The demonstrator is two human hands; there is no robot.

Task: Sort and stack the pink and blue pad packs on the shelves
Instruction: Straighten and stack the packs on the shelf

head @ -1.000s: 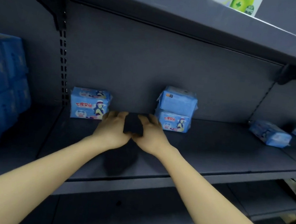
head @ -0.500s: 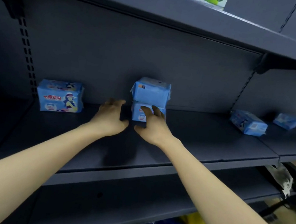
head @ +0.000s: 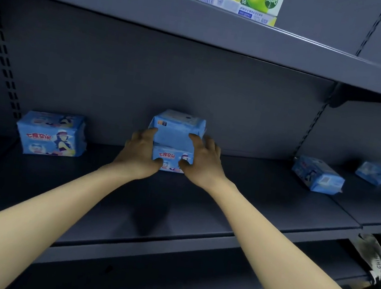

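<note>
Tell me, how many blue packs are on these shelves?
5. A left pack stands alone; a top pack sits on a bottom pack between the left hand and right hand; a right pack and far-right pack lie farther right. More may sit outside the frame.

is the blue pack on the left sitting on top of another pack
No, the left blue pack stands directly on the shelf by itself, apart from the two-pack stack in the middle.

You see dim, bluish light; a soft shadow lies on the dark grey metal shelf (head: 273,203), whose edges bow.
</note>
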